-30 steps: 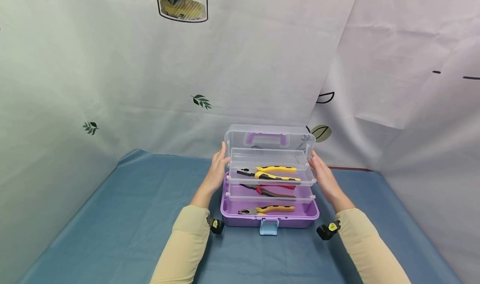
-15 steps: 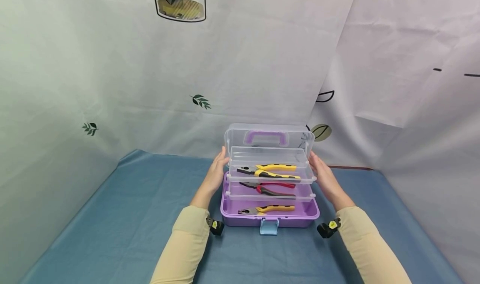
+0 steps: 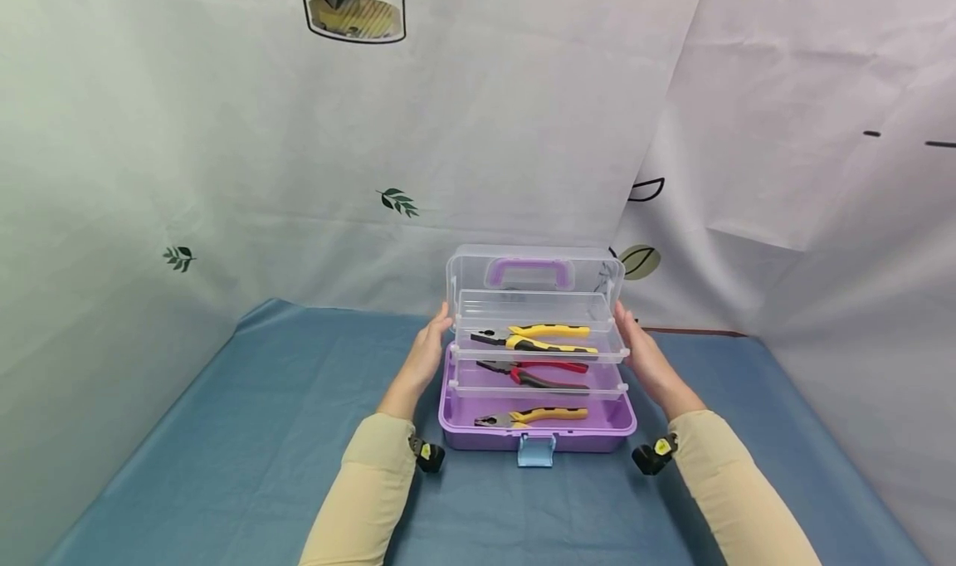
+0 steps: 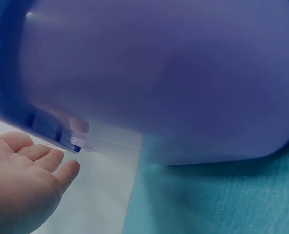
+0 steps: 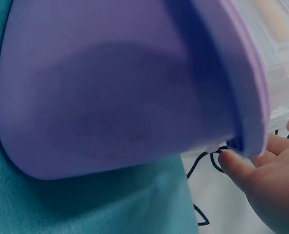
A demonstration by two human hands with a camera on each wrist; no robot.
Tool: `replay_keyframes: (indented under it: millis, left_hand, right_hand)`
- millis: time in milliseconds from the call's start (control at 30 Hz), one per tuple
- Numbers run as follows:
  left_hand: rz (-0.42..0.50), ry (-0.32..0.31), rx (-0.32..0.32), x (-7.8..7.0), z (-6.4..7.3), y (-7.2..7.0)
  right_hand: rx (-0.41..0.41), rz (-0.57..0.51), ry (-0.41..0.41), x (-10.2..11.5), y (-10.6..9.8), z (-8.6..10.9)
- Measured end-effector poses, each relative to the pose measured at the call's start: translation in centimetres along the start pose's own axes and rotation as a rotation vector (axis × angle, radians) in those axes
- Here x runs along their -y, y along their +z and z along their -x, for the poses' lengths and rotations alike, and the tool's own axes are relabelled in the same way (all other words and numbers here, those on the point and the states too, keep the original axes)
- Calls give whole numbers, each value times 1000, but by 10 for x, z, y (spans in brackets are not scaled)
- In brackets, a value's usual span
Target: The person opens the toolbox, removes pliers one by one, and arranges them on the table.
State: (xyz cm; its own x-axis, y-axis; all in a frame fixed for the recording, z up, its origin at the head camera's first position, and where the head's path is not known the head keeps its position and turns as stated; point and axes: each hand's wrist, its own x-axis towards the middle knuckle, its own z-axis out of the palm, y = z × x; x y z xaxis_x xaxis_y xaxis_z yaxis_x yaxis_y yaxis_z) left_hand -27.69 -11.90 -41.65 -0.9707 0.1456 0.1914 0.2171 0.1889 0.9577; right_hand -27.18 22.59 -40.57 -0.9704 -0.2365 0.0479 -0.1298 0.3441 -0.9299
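Observation:
A purple toolbox [image 3: 538,441] stands with its clear lid [image 3: 590,261] raised at the back and two clear trays fanned out in steps. Yellow-and-black pliers [image 3: 548,346] lie in the upper tray [image 3: 534,307]. Red-and-black pliers [image 3: 548,379] are in the lower tray [image 3: 466,379], and combination pliers [image 3: 530,417] with yellow handles lie in the purple base. My left hand [image 3: 423,350] is at the left side of the lid and trays, fingers extended. On the opposite side, my right hand [image 3: 648,358] lies along them likewise; exact contact is unclear in the wrist views.
A blue cloth [image 3: 321,408] covers the table under the toolbox. Pale printed fabric [image 3: 523,134] hangs close behind the lid. At the front of the base a light blue latch [image 3: 535,451] hangs down.
The lid and trays have shifted slightly up and back, while the base stays in place. Both hands remain at the sides; the left fingertips are a little lower.

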Motion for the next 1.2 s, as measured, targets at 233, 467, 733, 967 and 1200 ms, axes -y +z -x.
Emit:
replay_keyframes:
  millis: [233, 467, 733, 967, 1200]
  left_hand:
    - [57, -22, 27, 2, 0, 3]
    - [133, -25, 36, 2, -3, 6]
    - [185, -33, 46, 2, -1, 7]
    - [178, -52, 37, 2, 0, 7]
    - [151, -50, 39, 1, 3, 4]
  right_hand:
    - [35, -44, 16, -3, 0, -1]
    - [62, -120, 44, -3, 1, -1]
    - [76, -180, 21, -3, 2, 0]
    - [85, -220, 1, -3, 4, 4]
    - [89, -225, 3, -4, 6, 9]
